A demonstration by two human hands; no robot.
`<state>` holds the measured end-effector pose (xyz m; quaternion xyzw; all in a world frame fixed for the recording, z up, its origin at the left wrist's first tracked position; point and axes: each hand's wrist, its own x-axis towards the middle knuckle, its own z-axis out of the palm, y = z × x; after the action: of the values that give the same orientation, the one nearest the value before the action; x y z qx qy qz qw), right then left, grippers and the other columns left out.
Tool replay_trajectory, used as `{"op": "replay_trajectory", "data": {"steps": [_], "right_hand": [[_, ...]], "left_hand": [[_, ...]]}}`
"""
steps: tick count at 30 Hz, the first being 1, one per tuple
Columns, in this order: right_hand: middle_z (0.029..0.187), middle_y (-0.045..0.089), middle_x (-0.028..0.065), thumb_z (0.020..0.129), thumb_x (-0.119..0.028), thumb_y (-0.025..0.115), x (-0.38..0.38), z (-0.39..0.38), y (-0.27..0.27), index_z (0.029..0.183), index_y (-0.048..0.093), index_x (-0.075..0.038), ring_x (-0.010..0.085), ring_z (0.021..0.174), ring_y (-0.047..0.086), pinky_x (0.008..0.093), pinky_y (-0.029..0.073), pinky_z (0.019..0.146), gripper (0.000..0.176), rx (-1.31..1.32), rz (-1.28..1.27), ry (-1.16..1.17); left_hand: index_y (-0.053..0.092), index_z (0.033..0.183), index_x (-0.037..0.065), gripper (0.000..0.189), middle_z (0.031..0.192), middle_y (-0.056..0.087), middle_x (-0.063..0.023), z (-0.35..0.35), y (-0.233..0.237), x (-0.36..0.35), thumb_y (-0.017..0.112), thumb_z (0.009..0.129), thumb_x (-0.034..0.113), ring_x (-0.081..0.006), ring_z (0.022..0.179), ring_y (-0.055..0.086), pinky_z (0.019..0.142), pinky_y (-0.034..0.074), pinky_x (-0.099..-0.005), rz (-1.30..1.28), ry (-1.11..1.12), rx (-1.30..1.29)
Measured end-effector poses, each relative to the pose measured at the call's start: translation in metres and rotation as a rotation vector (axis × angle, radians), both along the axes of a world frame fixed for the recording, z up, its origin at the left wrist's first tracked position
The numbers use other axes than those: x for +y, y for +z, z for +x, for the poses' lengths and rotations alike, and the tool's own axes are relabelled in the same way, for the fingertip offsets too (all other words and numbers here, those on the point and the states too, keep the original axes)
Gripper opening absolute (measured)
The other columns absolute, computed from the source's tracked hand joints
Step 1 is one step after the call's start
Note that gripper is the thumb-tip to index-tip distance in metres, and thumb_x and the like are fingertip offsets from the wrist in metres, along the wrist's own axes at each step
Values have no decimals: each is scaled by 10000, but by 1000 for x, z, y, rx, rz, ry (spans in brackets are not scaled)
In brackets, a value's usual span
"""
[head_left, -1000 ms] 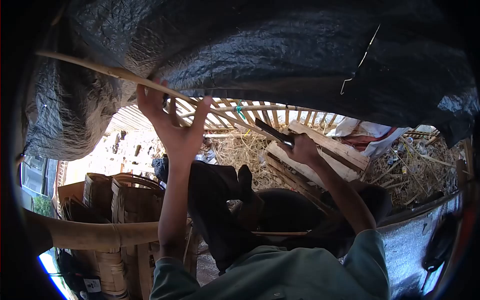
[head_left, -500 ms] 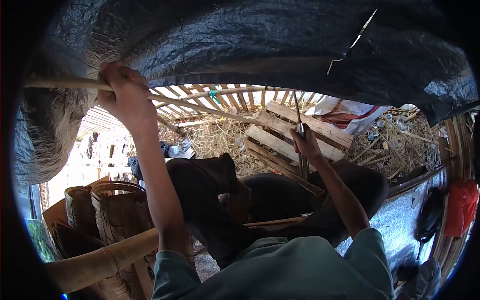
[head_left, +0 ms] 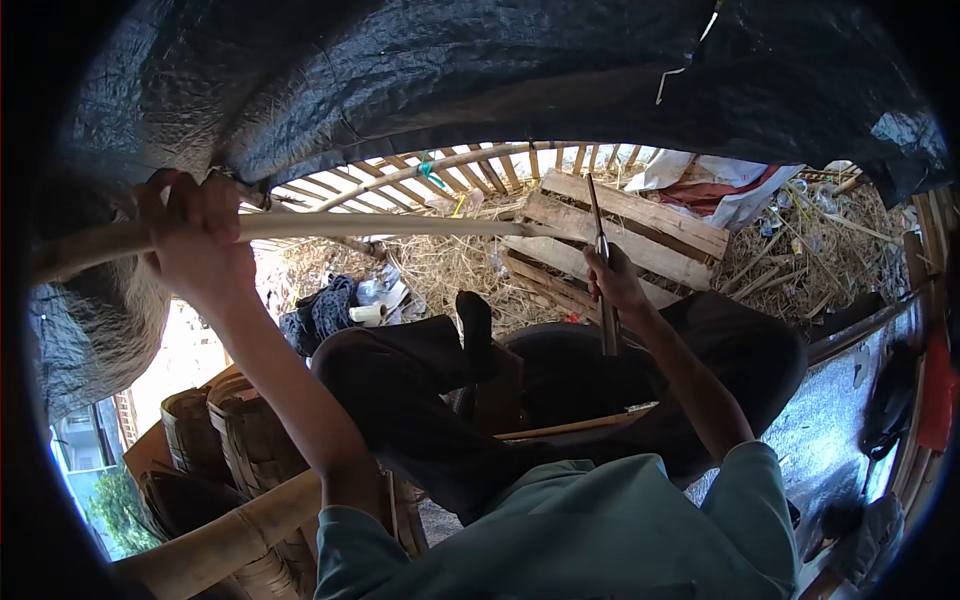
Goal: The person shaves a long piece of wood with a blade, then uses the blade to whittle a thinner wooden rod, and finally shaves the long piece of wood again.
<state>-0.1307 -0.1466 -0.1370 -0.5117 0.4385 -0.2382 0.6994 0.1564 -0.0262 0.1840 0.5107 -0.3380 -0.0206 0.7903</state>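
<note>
My left hand (head_left: 203,240) is raised at the left, fingers wrapped round a long pale bamboo strip (head_left: 380,224). The strip runs roughly level from the left edge across to the middle, its far end overlapping a wooden pallet. At the right, my right hand (head_left: 617,280) grips a knife (head_left: 596,208) upright, its narrow blade pointing up and its thick lower end showing beneath the fist. The strip's right end comes close to the knife just above my right hand.
Black plastic sheeting (head_left: 500,85) hangs low overhead. Beyond my bent legs (head_left: 400,375) lie the slatted pallet (head_left: 640,240), straw (head_left: 440,275) and scraps. Woven baskets (head_left: 245,430) and a thick bamboo rail (head_left: 225,535) are at the left. A red item (head_left: 935,395) hangs at the right.
My left hand has moved left and lower with the bamboo strip, which now lies more level and shows broader. My right hand still holds the knife upright. The view has shifted slightly.
</note>
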Motion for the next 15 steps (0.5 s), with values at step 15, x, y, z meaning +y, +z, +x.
{"op": "replay_trajectory", "data": {"steps": [15], "right_hand": [[619, 467, 2, 886, -327, 575, -27, -20, 23, 843, 430, -98, 115, 470, 487, 276, 405, 424, 274, -115, 228, -291]], "left_hand": [[469, 781, 39, 274, 520, 315, 0, -28, 12, -2, 491, 934, 265, -75, 385, 229, 369, 190, -239, 17, 71, 34]]}}
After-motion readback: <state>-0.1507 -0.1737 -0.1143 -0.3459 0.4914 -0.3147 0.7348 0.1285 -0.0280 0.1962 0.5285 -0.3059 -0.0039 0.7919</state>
